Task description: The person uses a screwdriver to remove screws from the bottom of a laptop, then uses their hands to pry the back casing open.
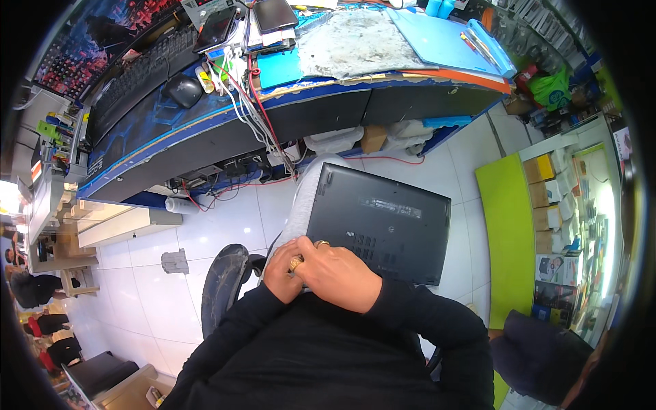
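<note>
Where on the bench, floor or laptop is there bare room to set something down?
The worn grey mat is mostly free, between the small blue pad and the light blue board. Floor tiles lie open between the white cabinet and chair armrest. Past the right hand, the laptop's underside is uncovered. The bench's left is crowded: keyboard, mouse, cables.

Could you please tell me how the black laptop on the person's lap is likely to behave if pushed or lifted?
The laptop looks flat and hard-cased, so it should stay stiff when lifted. Pushed at an edge, it might tilt or slide, since it seems to rest on a gray-clothed leg.
</note>
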Demonstrator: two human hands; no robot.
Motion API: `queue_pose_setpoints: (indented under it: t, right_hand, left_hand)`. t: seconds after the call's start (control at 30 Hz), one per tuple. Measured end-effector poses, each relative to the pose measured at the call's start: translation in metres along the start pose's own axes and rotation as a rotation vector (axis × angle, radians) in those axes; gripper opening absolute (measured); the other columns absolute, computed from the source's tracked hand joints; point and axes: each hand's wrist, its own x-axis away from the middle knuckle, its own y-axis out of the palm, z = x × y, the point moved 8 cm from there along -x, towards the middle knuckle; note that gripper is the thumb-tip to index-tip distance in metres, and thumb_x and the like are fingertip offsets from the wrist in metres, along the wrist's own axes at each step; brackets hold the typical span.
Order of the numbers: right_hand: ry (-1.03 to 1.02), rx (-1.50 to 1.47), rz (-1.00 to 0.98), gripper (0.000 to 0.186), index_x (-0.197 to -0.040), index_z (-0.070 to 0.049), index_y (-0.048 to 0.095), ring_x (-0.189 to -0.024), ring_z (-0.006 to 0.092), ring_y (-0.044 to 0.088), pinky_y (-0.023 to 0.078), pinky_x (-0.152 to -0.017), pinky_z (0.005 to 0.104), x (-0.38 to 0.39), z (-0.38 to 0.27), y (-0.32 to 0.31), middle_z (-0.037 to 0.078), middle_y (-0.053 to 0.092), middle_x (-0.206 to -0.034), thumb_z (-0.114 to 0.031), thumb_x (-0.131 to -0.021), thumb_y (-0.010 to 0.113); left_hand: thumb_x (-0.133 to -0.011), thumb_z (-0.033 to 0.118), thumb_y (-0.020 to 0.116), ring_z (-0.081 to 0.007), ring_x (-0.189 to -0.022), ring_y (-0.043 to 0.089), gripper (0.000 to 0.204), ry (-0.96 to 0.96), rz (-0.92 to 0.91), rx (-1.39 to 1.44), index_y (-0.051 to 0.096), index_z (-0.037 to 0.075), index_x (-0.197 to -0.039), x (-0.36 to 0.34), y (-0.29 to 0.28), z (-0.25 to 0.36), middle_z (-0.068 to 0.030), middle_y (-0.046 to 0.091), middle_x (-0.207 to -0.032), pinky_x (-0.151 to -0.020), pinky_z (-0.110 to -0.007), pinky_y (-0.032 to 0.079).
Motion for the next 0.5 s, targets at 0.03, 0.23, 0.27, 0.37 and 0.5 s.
queue_pose_setpoints:
  t: [0.03, 0.23, 0.27, 0.37, 0.5]
  right_hand:
    - [-0.042, -0.049, 0.095, 0.012, -0.093, -0.002, 0.067, -0.063, 0.0266, 0.072, 0.059, -0.054, 0.0392, 0.001, -0.002, -0.008, 0.013, 0.063, -0.088, -0.01, -0.085, 0.072]
    - [-0.09, -0.077, 0.057, 0.013, -0.096, -0.001, 0.066, -0.069, 0.0279, 0.074, 0.06, -0.06, 0.0363, -0.001, -0.002, -0.015, 0.014, 0.064, -0.088, -0.009, -0.087, 0.071]
    - [-0.107, -0.07, 0.034, 0.013, -0.096, -0.001, 0.066, -0.069, 0.0279, 0.074, 0.06, -0.06, 0.0363, 0.0, -0.006, -0.016, 0.014, 0.064, -0.088, -0.009, -0.087, 0.071]
    - [0.257, 0.029, -0.199, 0.014, -0.099, 0.0, 0.063, -0.074, 0.0301, 0.074, 0.061, -0.063, 0.0378, 0.003, 0.02, -0.003, 0.016, 0.063, -0.097, -0.007, -0.089, 0.07]
    - [0.137, -0.081, -0.168, 0.015, -0.102, 0.001, 0.064, -0.081, 0.0333, 0.073, 0.06, -0.069, 0.0423, 0.0, 0.012, -0.005, 0.017, 0.059, -0.1, -0.003, -0.088, 0.069]
  left_hand:
    - [-0.081, -0.002, 0.078, -0.0436, -0.134, 0.063, 0.045, -0.012, 0.007, -0.015, 0.069, -0.002, -0.125, 0.001, 0.0, -0.001, -0.0242, 0.07, -0.133, -0.116, -0.05, 0.049]
    - [-0.081, -0.003, 0.077, -0.0434, -0.134, 0.063, 0.045, -0.031, 0.008, -0.015, 0.068, -0.002, -0.125, 0.002, 0.001, -0.003, -0.0255, 0.069, -0.134, -0.115, -0.05, 0.049]
    - [-0.082, -0.003, 0.078, -0.0434, -0.134, 0.063, 0.043, -0.039, 0.005, -0.004, 0.068, -0.003, -0.124, 0.001, 0.001, -0.004, -0.0257, 0.069, -0.134, -0.115, -0.05, 0.049]
    - [-0.083, -0.001, 0.079, -0.044, -0.134, 0.062, 0.04, -0.007, 0.012, -0.012, 0.068, -0.003, -0.122, 0.001, 0.0, -0.002, -0.0259, 0.069, -0.134, -0.114, -0.05, 0.049]
    - [-0.084, 0.002, 0.082, -0.0446, -0.134, 0.062, 0.038, -0.033, 0.006, 0.013, 0.069, -0.003, -0.12, 0.0, 0.001, -0.004, -0.0259, 0.069, -0.134, -0.114, -0.051, 0.049]
